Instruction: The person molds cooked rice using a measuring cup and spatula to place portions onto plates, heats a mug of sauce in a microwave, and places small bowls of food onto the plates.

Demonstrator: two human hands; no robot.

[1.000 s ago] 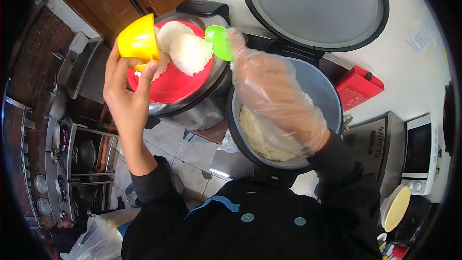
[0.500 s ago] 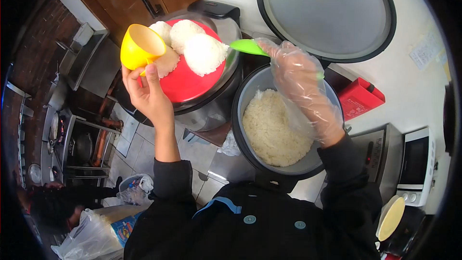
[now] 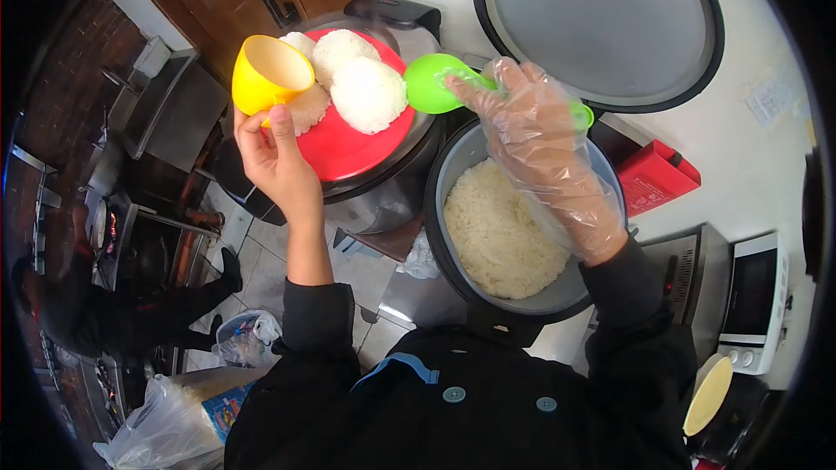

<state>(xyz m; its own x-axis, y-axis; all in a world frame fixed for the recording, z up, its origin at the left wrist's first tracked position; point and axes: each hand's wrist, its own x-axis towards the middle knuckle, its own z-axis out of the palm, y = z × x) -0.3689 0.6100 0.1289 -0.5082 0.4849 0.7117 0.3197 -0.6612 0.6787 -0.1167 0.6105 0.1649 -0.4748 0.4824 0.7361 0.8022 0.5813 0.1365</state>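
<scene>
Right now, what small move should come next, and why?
Perhaps the right hand should lower the green spoon into the rice in the pot: the spoon shows no rice on it, and the yellow cup in the left hand looks empty.

I hold my bare left hand (image 3: 286,167) out on the left, thumb pointing far, fingers curled; my gloved right hand (image 3: 538,126) grips, thumb stretched left.
</scene>
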